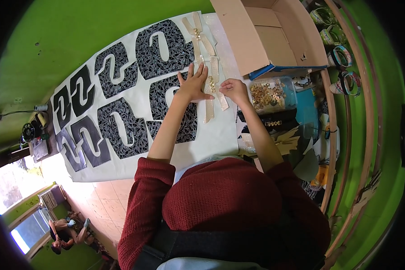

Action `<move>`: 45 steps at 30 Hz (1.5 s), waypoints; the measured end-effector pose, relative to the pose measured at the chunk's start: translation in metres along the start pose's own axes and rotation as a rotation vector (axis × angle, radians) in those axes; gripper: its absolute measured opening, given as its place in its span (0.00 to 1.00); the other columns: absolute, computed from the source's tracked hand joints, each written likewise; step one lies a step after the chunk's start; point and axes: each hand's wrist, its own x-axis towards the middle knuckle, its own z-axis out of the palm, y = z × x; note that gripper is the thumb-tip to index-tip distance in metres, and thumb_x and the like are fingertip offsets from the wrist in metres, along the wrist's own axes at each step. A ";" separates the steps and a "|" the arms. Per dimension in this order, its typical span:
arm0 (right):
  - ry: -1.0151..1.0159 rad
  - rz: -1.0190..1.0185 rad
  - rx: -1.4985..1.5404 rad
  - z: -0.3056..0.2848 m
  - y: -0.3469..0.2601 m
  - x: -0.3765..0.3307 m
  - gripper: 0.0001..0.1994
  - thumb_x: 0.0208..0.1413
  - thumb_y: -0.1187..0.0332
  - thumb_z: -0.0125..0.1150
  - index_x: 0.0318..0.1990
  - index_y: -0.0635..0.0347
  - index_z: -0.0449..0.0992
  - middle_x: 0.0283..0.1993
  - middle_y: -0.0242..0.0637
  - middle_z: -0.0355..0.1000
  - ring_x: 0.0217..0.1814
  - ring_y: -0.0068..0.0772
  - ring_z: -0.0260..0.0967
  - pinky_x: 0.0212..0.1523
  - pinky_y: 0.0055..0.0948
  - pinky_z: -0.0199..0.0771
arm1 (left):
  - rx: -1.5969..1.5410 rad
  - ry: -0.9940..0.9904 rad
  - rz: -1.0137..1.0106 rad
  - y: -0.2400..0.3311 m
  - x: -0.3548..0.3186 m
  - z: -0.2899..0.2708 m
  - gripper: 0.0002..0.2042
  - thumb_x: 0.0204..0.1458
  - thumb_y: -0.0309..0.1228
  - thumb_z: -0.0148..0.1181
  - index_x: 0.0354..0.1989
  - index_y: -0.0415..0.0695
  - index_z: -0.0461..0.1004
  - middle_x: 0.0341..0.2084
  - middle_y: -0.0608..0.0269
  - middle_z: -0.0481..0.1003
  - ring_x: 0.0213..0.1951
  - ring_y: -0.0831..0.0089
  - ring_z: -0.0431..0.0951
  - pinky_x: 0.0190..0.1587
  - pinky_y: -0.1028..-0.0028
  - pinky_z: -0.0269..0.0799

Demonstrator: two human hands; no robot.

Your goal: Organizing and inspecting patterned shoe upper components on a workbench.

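Observation:
My left hand [195,85] lies flat with fingers spread, over a black-patterned cut piece [159,92] and against the left side of a beige strap [209,110]. This strap is glittery, with gold-coloured fittings at its middle. Just to its right, my right hand [235,92] is closed in a pinch beside the strap's edge; what the fingertips hold, if anything, is too small to make out. Farther off lies a second beige strap [197,42] of the same kind, crossed and with gold fittings. A clear plastic tub [287,85] of gold-coloured metal fittings stands right of my right hand.
More black-patterned cut pieces [117,69] with curved slots lie across the white-covered table [180,155]. An open cardboard box [238,40] stands at the far right. Scraps [290,141] are piled by my right forearm. A person [67,231] sits on the floor at lower left.

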 end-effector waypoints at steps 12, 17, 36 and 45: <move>0.111 -0.136 -0.472 0.002 -0.042 -0.026 0.08 0.42 0.76 0.61 0.33 0.62 0.74 0.37 0.41 0.73 0.44 0.40 0.69 0.44 0.33 0.68 | -0.013 0.036 -0.004 -0.004 -0.002 0.006 0.58 0.25 0.56 0.69 0.66 0.51 0.42 0.67 0.63 0.39 0.67 0.54 0.31 0.57 0.34 0.30; 0.214 -0.472 -0.366 0.031 -0.026 -0.011 0.15 0.51 0.76 0.49 0.48 0.62 0.70 0.55 0.46 0.64 0.61 0.46 0.57 0.60 0.37 0.55 | 0.133 -0.057 -0.032 0.012 0.004 -0.001 0.56 0.29 0.53 0.68 0.66 0.48 0.40 0.67 0.64 0.34 0.67 0.55 0.28 0.58 0.35 0.28; -0.037 -0.258 -0.782 0.053 -0.027 0.005 0.35 0.59 0.44 0.28 0.67 0.59 0.40 0.71 0.39 0.33 0.74 0.37 0.24 0.64 0.60 0.16 | -0.141 -0.133 0.056 -0.012 0.003 0.008 0.72 0.06 0.43 0.76 0.67 0.55 0.31 0.67 0.63 0.28 0.66 0.53 0.20 0.56 0.34 0.19; -0.260 -0.170 -0.605 0.037 -0.028 0.024 0.35 0.59 0.47 0.29 0.67 0.58 0.33 0.72 0.38 0.29 0.74 0.37 0.18 0.63 0.59 0.11 | -0.049 -0.168 0.054 -0.006 0.006 0.000 0.70 0.12 0.45 0.76 0.66 0.47 0.28 0.67 0.61 0.26 0.66 0.50 0.20 0.55 0.31 0.21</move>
